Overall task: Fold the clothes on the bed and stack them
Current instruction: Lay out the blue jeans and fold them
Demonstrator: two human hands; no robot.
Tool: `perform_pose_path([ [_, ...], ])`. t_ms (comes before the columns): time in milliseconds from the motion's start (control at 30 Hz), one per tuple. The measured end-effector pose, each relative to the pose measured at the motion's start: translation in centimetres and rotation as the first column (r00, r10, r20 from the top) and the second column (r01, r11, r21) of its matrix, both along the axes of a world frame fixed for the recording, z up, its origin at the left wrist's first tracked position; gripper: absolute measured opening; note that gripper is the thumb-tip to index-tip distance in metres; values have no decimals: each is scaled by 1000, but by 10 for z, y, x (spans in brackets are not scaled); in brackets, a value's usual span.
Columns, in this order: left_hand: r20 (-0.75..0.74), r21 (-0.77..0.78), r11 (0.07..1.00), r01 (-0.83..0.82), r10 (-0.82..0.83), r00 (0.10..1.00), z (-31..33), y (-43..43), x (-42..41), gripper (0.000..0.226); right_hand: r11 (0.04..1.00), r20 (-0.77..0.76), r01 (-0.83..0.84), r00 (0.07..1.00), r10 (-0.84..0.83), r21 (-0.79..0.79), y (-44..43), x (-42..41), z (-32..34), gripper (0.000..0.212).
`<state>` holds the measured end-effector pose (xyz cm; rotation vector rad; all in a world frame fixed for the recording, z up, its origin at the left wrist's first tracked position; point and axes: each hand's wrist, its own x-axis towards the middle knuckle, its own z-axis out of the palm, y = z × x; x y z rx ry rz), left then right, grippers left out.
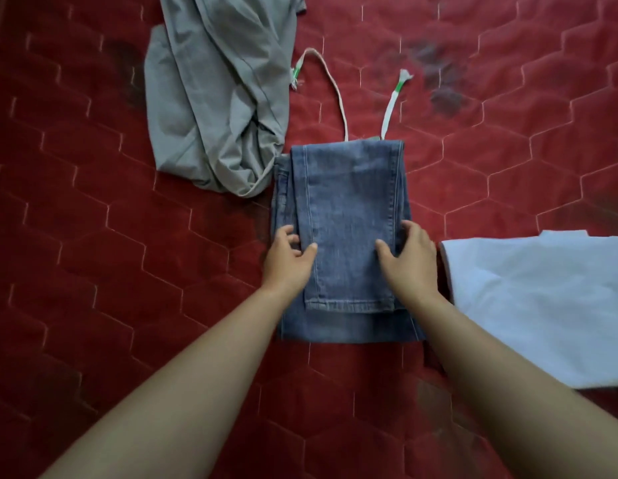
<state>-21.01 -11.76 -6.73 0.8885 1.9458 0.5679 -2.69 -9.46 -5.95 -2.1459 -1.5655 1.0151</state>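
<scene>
Folded jeans [349, 209] are lying in the middle of the bed [93, 236]. The left hand [288, 261] is gripping their left edge and the right hand [409, 261] their right edge, thumbs lying on top. A crumpled grey garment [214, 98] is lying far left, and a folded white garment [535, 305] is sitting just right.

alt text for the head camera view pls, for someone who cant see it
The left hand and right hand grip opposite side edges of folded blue jeans on a red quilted bed cover. A crumpled grey garment lies beyond them to the left, and a folded white garment lies to the right.
</scene>
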Motion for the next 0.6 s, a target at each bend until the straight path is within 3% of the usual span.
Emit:
perform_pose_path([
  [133, -16, 16, 994, 110, -110, 994, -1, -23, 12, 38, 998, -30, 63, 998, -63, -13, -31, -2, -5, 38],
  [300, 28, 101, 994, 43, -46, 999, 12, -57, 13, 14, 997, -51, 57, 997, -55, 44, -52, 0, 7, 40],
  [467, -47, -19, 987, 161, -162, 986, 8, -80, 9, 13, 997, 31, -16, 999, 18, -77, -60, 4, 3, 52],
  [533, -93, -47, 987, 156, -160, 983, 8, -78, 11, 18, 999, 64, -40, 997, 42, -31, -56, 4, 2, 56],
  [600, -261, 1, 984, 179, -173, 950, 9, -73, 12, 38, 987, 188, -117, 978, 95, 110, -52, 0, 3, 65],
])
